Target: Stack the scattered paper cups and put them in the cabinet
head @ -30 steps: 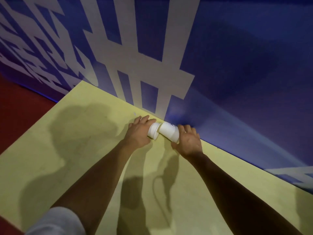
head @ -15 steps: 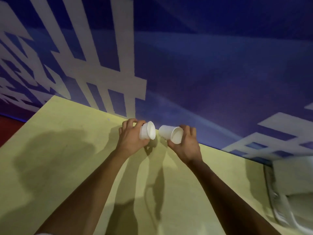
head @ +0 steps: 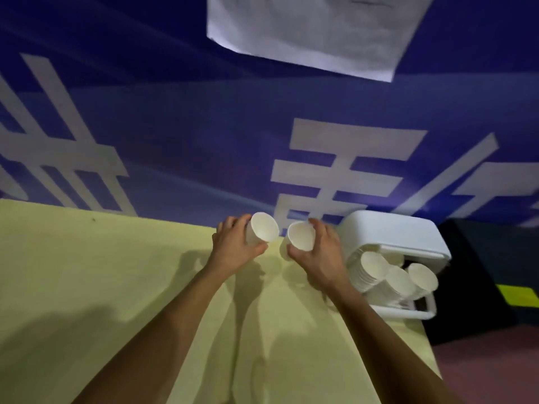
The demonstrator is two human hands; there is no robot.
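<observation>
Left hand (head: 236, 249): gripped a paper cup (head: 262, 236) near the desk's (head: 87, 272) far edge.
Right hand (head: 318, 258): gripped a second cup (head: 300, 236) just beside the first.
Cabinet (head: 393, 231): far right corner, held stacked cups (head: 376, 269).

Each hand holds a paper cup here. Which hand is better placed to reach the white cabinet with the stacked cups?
Right, likely. The right hand, holding one white paper cup, is just beside the white plastic cabinet; the left hand, with the other cup, is farther off.
</observation>
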